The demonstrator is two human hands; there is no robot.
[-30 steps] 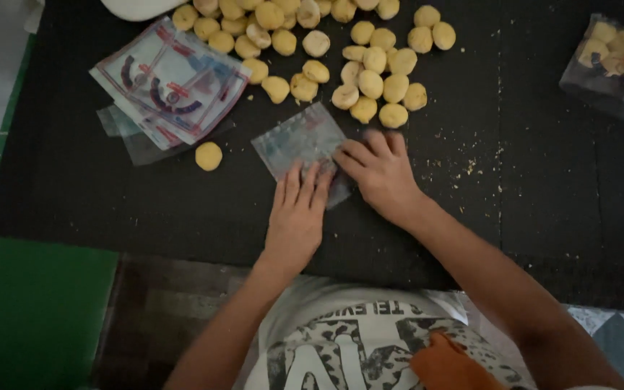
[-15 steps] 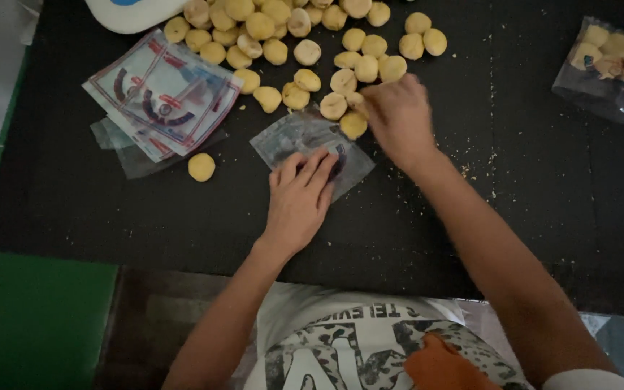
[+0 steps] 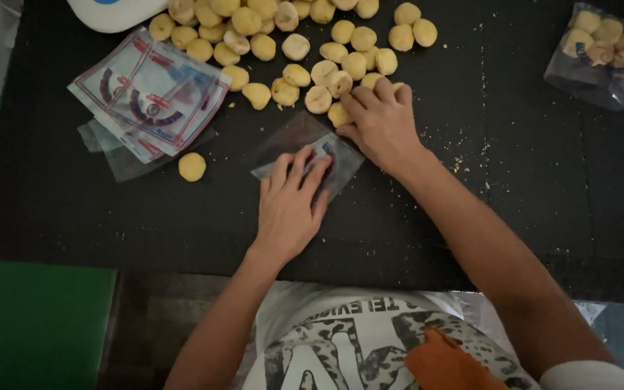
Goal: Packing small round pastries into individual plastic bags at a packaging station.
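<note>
My left hand (image 3: 288, 206) flat, pinning clear bag (image 3: 305, 152); my right hand (image 3: 383, 123) curls over cookie pile (image 3: 305, 43) beyond bag, grasp unclear. Keep bag pinned.

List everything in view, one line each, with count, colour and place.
round biscuits: several dozen, pale yellow, heaped at top centre of the mat
lone biscuit: one, yellow, left of the hands
flat clear plastic bag: one, under the left hand
stack of printed plastic bags: red and blue print, upper left
filled plastic bag of biscuits: one, upper right
black mat: one, beneath everything
white object: one, top left edge
left hand: flat on the clear bag
right hand: at the heap's edge
</note>
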